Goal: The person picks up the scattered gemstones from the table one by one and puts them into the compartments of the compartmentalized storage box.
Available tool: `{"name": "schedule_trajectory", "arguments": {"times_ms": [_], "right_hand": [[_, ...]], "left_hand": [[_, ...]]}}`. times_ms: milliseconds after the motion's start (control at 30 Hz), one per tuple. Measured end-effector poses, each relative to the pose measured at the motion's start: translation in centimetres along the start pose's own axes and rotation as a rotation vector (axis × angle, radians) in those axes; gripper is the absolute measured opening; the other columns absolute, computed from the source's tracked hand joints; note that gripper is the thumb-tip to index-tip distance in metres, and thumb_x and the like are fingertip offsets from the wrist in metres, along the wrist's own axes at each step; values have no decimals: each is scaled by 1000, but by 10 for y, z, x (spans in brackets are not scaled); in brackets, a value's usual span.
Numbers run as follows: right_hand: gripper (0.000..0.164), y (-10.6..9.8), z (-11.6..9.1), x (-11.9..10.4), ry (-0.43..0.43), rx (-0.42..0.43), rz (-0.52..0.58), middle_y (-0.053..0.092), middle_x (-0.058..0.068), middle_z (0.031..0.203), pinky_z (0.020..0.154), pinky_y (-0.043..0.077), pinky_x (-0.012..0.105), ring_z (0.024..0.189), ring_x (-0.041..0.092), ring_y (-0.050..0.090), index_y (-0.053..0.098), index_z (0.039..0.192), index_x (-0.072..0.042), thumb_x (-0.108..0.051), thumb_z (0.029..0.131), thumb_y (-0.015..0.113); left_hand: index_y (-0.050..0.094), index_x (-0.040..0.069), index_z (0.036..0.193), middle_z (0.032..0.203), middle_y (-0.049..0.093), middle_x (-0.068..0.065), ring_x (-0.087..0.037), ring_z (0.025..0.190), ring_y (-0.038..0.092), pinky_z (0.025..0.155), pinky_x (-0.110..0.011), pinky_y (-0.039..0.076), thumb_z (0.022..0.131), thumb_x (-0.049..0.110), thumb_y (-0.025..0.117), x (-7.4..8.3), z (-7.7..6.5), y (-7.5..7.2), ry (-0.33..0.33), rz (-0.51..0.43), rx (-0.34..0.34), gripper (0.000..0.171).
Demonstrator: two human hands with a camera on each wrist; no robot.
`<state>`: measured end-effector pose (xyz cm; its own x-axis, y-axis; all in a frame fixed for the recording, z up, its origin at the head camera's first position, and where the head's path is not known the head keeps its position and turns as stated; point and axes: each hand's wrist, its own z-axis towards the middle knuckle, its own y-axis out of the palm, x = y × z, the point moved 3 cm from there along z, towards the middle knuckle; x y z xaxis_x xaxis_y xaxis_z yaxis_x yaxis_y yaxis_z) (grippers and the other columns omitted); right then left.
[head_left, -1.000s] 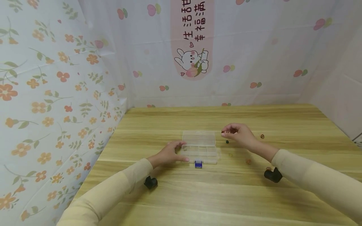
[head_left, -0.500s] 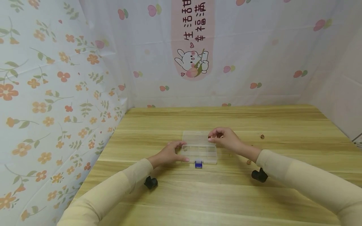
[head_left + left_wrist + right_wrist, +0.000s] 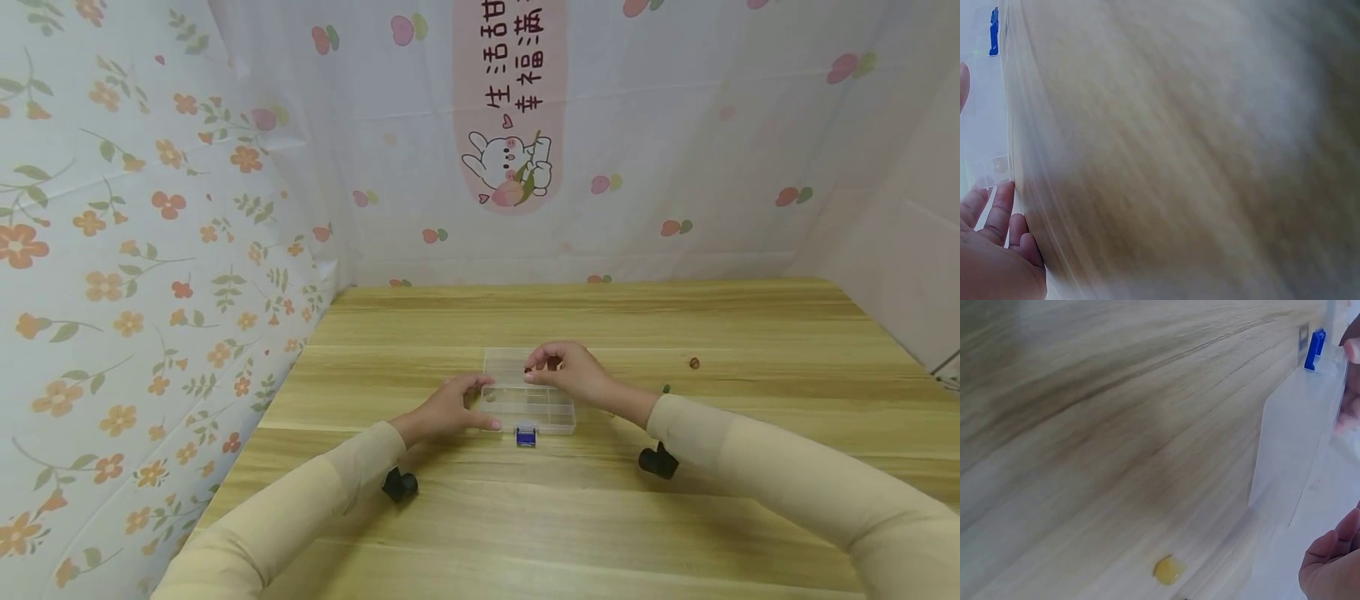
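Observation:
A clear plastic compartment box [image 3: 551, 414] lies open on the wooden table [image 3: 600, 533], its lid [image 3: 504, 364] flat behind it and a blue latch [image 3: 527, 435] at the front. My left hand [image 3: 480, 402] rests against the box's left end with fairly straight fingers [image 3: 999, 212]. My right hand [image 3: 542, 367] hovers over the back of the box and pinches a small dark bead [image 3: 552, 364] between thumb and fingertips. A small brownish bead [image 3: 491, 397] lies in a left compartment. The wrist views show the box [image 3: 1291, 456] and latch [image 3: 1315, 349] blurred.
Loose beads lie on the table to the right: a brown one [image 3: 694, 363], a dark green one [image 3: 665, 388], and a yellow one [image 3: 1168, 570] close to the box. Patterned cloth walls close in the table at the left, back and right.
My right hand has travelled left from the loose beads to above the box, fingers still pinched. The dark bead that lay by it is no longer on the table. The left hand has stayed put.

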<state>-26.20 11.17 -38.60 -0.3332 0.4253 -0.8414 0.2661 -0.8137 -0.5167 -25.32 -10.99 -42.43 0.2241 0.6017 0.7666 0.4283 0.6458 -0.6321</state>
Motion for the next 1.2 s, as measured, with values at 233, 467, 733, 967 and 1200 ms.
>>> {"name": "schedule_trajectory", "arguments": {"times_ms": [233,467,733,967,1200], "right_hand": [[7,9,7,1,19,-17,-30,59,1,80,54,39,27,68,20,46,72,93,-8,-10,87,74],[6,15,10,2,4,-40,-34,59,2,81,55,42,28,67,21,48,72,92,-8,-10,86,75],[7,20,11,3,-21,-67,-96,59,0,85,58,43,30,68,19,48,71,88,-12,-12,85,77],[7,24,12,6,-35,-101,-139,58,1,88,58,42,30,70,18,46,71,87,-14,-14,84,77],[8,27,12,5,-41,-123,-178,58,1,90,59,42,30,71,17,46,70,87,-15,-14,84,78]], "left_hand": [[51,6,138,137,52,-14,-32,129,41,109,-49,30,77,31,84,2,-1,0,14,-15,-6,73],[51,5,137,136,52,-14,-31,129,43,108,-48,31,77,30,85,2,0,0,26,-5,-3,73],[52,5,137,136,52,-14,-32,128,43,107,-49,32,77,30,84,2,0,0,27,8,-4,73],[51,6,138,137,51,-14,-32,129,43,107,-49,31,78,30,84,0,0,0,31,0,-8,73],[50,6,138,138,50,-14,-31,130,42,108,-48,31,78,30,84,1,-1,-1,26,-16,-14,72]]}}
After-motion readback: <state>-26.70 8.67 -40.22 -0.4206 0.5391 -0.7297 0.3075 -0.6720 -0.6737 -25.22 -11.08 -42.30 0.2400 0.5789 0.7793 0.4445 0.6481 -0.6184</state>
